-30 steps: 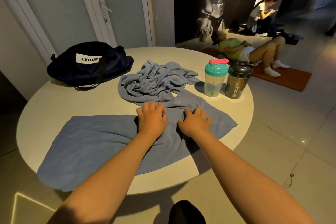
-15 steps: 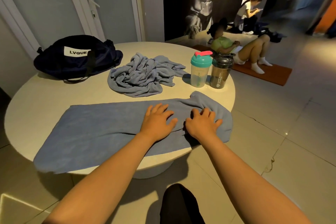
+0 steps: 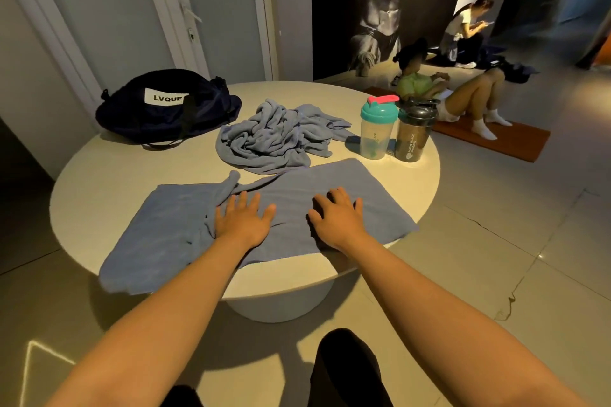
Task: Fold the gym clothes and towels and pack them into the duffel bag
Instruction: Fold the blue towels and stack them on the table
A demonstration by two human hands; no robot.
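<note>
Soft terry-cloth towel (image 3: 330,185) lies on a smooth matt table (image 3: 109,188).

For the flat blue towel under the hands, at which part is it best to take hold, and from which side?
Probably the left end of the flat towel, where it hangs over the table rim. Coming from the near left, one can pinch that free edge; elsewhere it lies flat, pinned by the left hand and right hand.

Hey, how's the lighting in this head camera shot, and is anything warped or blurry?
Head view: dim, warm light, and the round cream table throws a dark shadow on the tiled floor; the wide-angle lens bows the white door frame at the left edge; the white LVQUE label on the navy fabric duffel bag reads sharp.
</note>
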